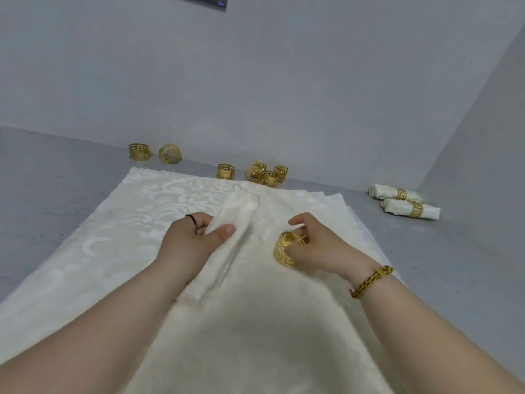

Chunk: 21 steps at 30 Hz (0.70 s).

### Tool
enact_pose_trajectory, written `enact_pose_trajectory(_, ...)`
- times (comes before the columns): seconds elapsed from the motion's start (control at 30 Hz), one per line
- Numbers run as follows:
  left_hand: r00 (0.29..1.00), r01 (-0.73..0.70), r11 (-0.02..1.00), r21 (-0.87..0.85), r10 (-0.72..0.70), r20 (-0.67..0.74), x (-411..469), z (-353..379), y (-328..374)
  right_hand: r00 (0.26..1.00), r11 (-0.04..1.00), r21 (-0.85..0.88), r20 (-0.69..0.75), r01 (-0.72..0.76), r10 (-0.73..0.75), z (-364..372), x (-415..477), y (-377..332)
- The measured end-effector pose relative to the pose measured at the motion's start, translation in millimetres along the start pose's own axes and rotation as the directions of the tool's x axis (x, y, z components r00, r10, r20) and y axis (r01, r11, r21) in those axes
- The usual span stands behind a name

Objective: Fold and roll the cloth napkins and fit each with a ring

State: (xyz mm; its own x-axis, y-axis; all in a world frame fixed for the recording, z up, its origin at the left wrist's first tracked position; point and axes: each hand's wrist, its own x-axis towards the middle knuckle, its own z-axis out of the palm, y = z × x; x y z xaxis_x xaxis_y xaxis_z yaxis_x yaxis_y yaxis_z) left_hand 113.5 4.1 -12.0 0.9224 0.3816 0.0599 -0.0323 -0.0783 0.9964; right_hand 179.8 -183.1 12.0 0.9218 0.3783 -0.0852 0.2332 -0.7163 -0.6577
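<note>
The left hand (193, 240) is clamped around a rolled napkin (227, 240), thumb over the top, pinning it on the stack of flat napkins (136, 211) spread across the grey tabletop (56, 177). The right hand (315, 243), just beside the roll, pinches a gold ring (287, 248) between fingers and thumb. Two finished napkins (403, 201), already ringed, lie well off to the right, and spare rings (250, 172) wait along the back wall.

That roll looks soft and springy; let go and it likely loosens, so the grip near its middle makes sense. The ring looks like thin cut-out metal, light and stiff, best held by its rim. The near end of the roll seems the place to feed it on, squeezed narrow first so the cloth doesn't snag on the openwork.
</note>
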Motion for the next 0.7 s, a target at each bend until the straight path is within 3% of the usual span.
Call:
enact_pose_trajectory(0.1,0.995,-0.101,0.991,0.091,0.099,0.024,-12.2,3.2,10.3,0.999,1.0,-0.006,0.03,-0.03,0.03,12.3,-27.1,3.1)
enact_pose_trajectory(0.23,0.981,-0.156,0.961,0.226,0.125,0.147,-29.0,8.5,23.8,0.99,0.996,-0.083,-0.134,0.028,-0.039,21.9,-35.8,-0.6)
enact_pose_trajectory(0.33,0.972,-0.188,0.936,0.299,0.133,0.195,-36.0,13.1,30.9,0.983,0.993,-0.11,-0.177,0.034,-0.053,26.7,-39.1,-3.4)
enact_pose_trajectory(0.4,0.969,-0.213,0.924,0.317,0.158,0.19,-40.4,16.2,29.8,0.968,1.0,-0.003,-0.252,0.015,-0.015,25.1,-45.3,-0.8)
enact_pose_trajectory(0.47,0.965,-0.233,0.912,0.339,0.173,0.197,-43.7,18.1,25.9,0.94,0.958,0.287,-0.33,0.008,0.091,20.8,-54.1,6.2)
enact_pose_trajectory(0.5,0.962,-0.246,0.904,0.35,0.184,0.2,-45.1,17.5,24.4,0.93,0.862,0.505,-0.332,0.035,0.157,18.8,-59.8,10.5)
enact_pose_trajectory(0.57,0.955,-0.275,0.891,0.362,0.21,0.21,-45.1,18.2,23.2,0.949,0.477,0.873,-0.229,0.103,0.215,14.6,-68.9,20.3)
enact_pose_trajectory(0.6,0.951,-0.287,0.89,0.356,0.221,0.215,-45.0,17.8,23.8,0.961,0.307,0.943,-0.193,0.126,0.197,12.8,-71.8,22.9)
enact_pose_trajectory(0.63,0.951,-0.287,0.895,0.341,0.223,0.214,-44.6,19.3,22.9,0.97,0.216,0.967,-0.174,0.135,0.173,11.0,-72.7,26.1)
enact_pose_trajectory(0.7,0.955,-0.276,0.913,0.3,0.225,0.196,-45.1,20.5,22.0,0.981,0.164,0.975,-0.17,0.152,0.099,9.4,-73.5,22.3)
